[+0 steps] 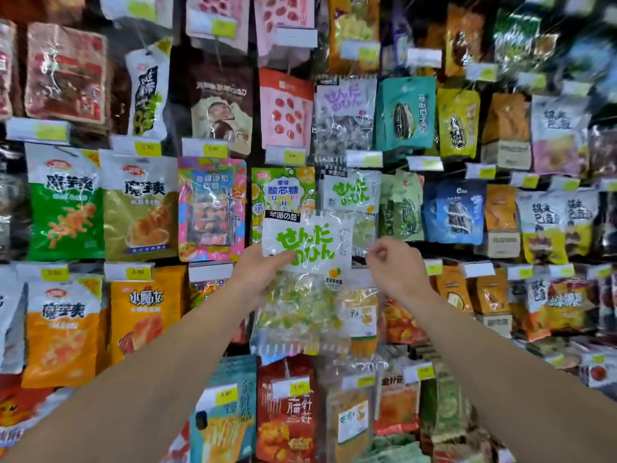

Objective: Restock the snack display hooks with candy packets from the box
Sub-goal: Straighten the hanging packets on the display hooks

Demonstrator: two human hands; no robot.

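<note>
Clear crinkly plastic with bold green lettering: that is the candy packet (302,262) I hold up at the centre of the frame, in front of the wall of hanging snacks. My left hand (258,272) grips it at its left edge, thumb curled across the white printed panel, fingers hidden behind. My right hand (395,262) sits just right of the packet with its fingers curled in loosely; I cannot tell whether they pinch the packet's clear edge or hold nothing.

The matching green-lettered packet on the hook (350,195) hangs just above and right of mine, so I judge that hook is my target. The box is not in view.

To do this well I should raise the packet until its top hole is level with the hook tip, steady the top edge with my right fingers, and slide it straight back without knocking the price tag (364,159) above or the neighbouring sour candy bag (282,192).
</note>
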